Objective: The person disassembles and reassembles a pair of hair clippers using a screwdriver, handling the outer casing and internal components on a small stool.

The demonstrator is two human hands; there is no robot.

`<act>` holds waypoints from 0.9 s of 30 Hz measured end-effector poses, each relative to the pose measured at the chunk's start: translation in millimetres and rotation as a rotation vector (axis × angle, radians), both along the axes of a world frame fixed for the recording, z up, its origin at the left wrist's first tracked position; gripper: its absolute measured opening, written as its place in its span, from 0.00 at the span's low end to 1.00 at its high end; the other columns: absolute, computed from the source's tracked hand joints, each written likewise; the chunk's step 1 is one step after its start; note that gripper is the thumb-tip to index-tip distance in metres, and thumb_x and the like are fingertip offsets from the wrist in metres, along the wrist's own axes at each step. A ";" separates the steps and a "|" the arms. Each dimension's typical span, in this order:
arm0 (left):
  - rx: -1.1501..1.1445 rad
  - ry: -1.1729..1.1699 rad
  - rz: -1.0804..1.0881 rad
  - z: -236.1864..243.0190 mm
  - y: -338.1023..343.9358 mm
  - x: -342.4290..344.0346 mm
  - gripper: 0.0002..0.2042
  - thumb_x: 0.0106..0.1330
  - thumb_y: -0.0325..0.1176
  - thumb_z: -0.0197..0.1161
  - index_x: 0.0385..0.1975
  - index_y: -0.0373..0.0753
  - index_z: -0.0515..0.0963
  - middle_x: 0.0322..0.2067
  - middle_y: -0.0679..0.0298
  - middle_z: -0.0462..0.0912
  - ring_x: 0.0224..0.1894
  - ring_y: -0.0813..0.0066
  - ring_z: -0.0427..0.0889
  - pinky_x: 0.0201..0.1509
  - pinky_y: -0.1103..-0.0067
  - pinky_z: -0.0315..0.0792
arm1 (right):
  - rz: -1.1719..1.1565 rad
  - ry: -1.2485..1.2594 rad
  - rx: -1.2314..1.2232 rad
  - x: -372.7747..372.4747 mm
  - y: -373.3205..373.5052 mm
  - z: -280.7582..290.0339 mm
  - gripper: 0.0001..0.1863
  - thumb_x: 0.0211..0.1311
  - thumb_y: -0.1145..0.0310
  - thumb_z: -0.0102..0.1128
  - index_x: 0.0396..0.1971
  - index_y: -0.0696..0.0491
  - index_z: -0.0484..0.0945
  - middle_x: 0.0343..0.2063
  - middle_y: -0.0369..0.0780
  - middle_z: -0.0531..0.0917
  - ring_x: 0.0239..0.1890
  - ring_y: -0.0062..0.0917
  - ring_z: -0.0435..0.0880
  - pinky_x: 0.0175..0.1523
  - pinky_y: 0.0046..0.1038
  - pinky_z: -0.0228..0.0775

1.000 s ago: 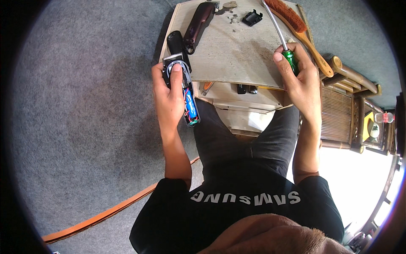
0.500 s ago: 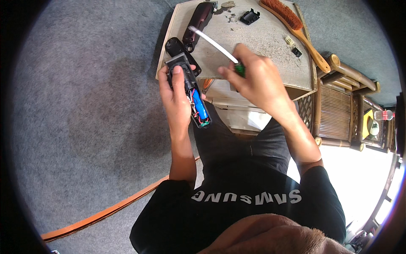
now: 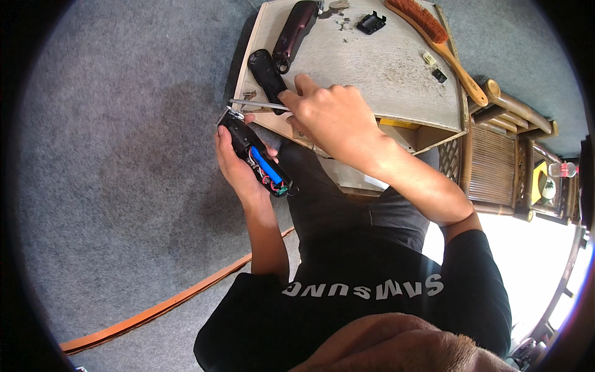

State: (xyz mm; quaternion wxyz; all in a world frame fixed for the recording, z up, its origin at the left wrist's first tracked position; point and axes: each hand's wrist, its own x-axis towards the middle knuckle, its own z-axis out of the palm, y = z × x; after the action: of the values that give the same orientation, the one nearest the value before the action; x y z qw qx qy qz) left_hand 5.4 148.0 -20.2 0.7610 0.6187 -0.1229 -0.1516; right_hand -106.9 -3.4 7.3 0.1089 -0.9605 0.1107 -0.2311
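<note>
The left hand point(image 3: 238, 164) is wrapping its grip shut around an opened hair clipper point(image 3: 255, 160), fingers curled behind the body and thumb lying along its near side. The clipper's cover is off, so a blue battery cell point(image 3: 266, 166) and red wires are showing inside; its metal blade end is pointing up toward the desk point(image 3: 384, 74), just off the desk's near-left corner and above the grey carpet point(image 3: 124, 155).

The right hand point(image 3: 331, 118) is closing its grip on a screwdriver point(image 3: 257, 105), pinching the handle end so that only the thin metal shaft is showing. The shaft is lying nearly level, its tip reaching just above the clipper's blade end; whether it is touching the clipper cannot be told.

Just beyond the clipper, on the desk's left edge, a black cover shell point(image 3: 268, 73) is lying, and a dark maroon clipper body point(image 3: 296, 30) is resting further along the desk. A small black plastic piece point(image 3: 370, 23) is sitting near the desk's far edge, and a wooden brush point(image 3: 434, 43) is lying along the right side of the desk.
</note>
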 end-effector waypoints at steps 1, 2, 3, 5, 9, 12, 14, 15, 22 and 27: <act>-0.007 0.012 0.001 -1.8 1.0 0.3 0.28 0.82 0.56 0.44 0.50 0.35 0.82 0.15 0.67 0.74 0.14 0.79 0.77 0.17 0.83 0.70 | -0.001 0.043 -0.019 1.1 0.4 1.7 0.13 0.63 0.72 0.63 0.47 0.55 0.83 0.44 0.45 0.85 0.35 0.39 0.93 0.34 0.37 0.86; -0.001 0.015 0.001 -3.4 1.4 0.1 0.28 0.82 0.56 0.44 0.50 0.35 0.82 0.15 0.67 0.74 0.15 0.79 0.77 0.17 0.82 0.70 | -0.004 0.085 -0.039 2.2 1.1 2.7 0.12 0.63 0.72 0.63 0.46 0.55 0.83 0.44 0.45 0.85 0.34 0.39 0.93 0.34 0.36 0.86; 0.007 0.015 0.003 -3.6 2.3 0.1 0.28 0.82 0.56 0.44 0.50 0.35 0.82 0.15 0.67 0.74 0.15 0.79 0.77 0.17 0.82 0.70 | -0.002 0.085 -0.037 3.7 3.0 3.2 0.12 0.63 0.72 0.63 0.46 0.55 0.83 0.44 0.45 0.85 0.34 0.39 0.93 0.34 0.36 0.86; 0.013 0.006 0.008 -3.6 3.2 -0.2 0.28 0.82 0.56 0.44 0.50 0.35 0.82 0.16 0.67 0.74 0.15 0.79 0.77 0.17 0.82 0.70 | -0.038 0.051 -0.053 5.8 6.7 3.7 0.12 0.63 0.72 0.63 0.46 0.55 0.83 0.43 0.43 0.85 0.34 0.37 0.93 0.34 0.35 0.86; 0.012 -0.002 0.019 -4.2 0.2 -2.1 0.28 0.82 0.55 0.44 0.49 0.35 0.82 0.16 0.67 0.75 0.15 0.79 0.77 0.17 0.82 0.70 | -0.024 0.004 -0.054 6.4 6.1 -0.9 0.12 0.63 0.73 0.63 0.46 0.54 0.82 0.41 0.43 0.84 0.33 0.37 0.93 0.34 0.35 0.86; -0.021 0.004 0.013 -5.1 0.1 -1.9 0.28 0.82 0.56 0.45 0.47 0.35 0.82 0.16 0.67 0.75 0.15 0.78 0.77 0.17 0.82 0.71 | -0.029 -0.119 -0.008 2.2 1.4 -4.6 0.11 0.64 0.71 0.64 0.45 0.55 0.81 0.38 0.41 0.83 0.32 0.37 0.92 0.34 0.35 0.85; -0.046 0.009 -0.011 -8.9 3.4 0.5 0.28 0.82 0.57 0.45 0.44 0.35 0.82 0.16 0.67 0.75 0.14 0.78 0.77 0.17 0.82 0.71 | 0.028 -0.346 0.177 -1.3 -1.7 -5.0 0.11 0.62 0.69 0.69 0.43 0.55 0.83 0.36 0.42 0.84 0.29 0.37 0.91 0.34 0.37 0.83; -0.055 0.012 -0.023 -9.8 3.0 0.5 0.28 0.82 0.57 0.45 0.43 0.35 0.82 0.16 0.66 0.75 0.14 0.78 0.77 0.18 0.82 0.71 | 0.029 -0.347 0.177 -3.9 -3.6 -6.1 0.11 0.62 0.69 0.69 0.43 0.55 0.83 0.36 0.42 0.84 0.29 0.37 0.91 0.34 0.37 0.83; -0.117 0.067 -0.192 -4.1 -21.6 -23.3 0.27 0.81 0.56 0.47 0.39 0.34 0.78 0.23 0.59 0.81 0.14 0.73 0.78 0.17 0.79 0.73 | -0.144 -0.793 1.362 -59.2 7.0 -8.8 0.13 0.71 0.63 0.72 0.35 0.57 0.82 0.23 0.37 0.84 0.14 0.12 0.73 0.19 0.20 0.62; -0.178 0.091 -0.320 5.6 -48.2 -45.4 0.26 0.81 0.58 0.49 0.44 0.37 0.75 0.34 0.58 0.84 0.19 0.68 0.82 0.21 0.72 0.79 | 0.040 -1.092 1.738 -85.1 26.8 -19.2 0.12 0.76 0.66 0.57 0.41 0.61 0.77 0.31 0.48 0.87 0.08 0.17 0.69 0.12 0.21 0.64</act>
State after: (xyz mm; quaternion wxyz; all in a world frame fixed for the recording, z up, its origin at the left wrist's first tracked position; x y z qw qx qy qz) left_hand -40.0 99.8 -14.6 0.7836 0.5141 -0.1980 -0.2873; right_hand -192.0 23.3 -11.9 0.8061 -0.3153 0.1592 -0.4748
